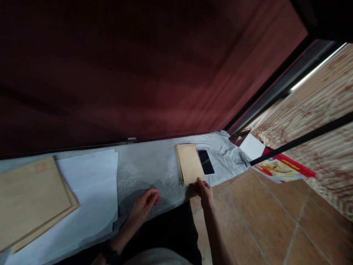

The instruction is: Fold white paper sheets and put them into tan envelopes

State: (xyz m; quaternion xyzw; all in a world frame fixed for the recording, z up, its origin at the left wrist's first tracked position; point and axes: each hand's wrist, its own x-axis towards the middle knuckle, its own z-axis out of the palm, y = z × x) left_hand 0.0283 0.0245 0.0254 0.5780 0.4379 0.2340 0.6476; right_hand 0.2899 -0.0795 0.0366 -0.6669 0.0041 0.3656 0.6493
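My right hand (204, 189) pinches the near edge of a small stack of brown paper envelopes (189, 162), thumb on top and the other fingers partly hidden underneath. The stack lies on a grey cloth (146, 162), its sheets slightly out of line at the left side. Just right of it lies a phone (206, 162) with a dark screen. My left hand (147, 200) hovers over the cloth's near edge, its fingers curled in and nothing visible in them. Larger brown envelopes (33, 195) rest at the left on several white paper sheets (96, 184).
A dark red panel (138, 92) rises behind the cloth-covered surface. At the right are a black metal bar (298, 141), a red printed package (284, 167) and a white piece (251, 145). Brown floor tiles (264, 213) lie below, beside a ribbed patterned covering (317, 129).
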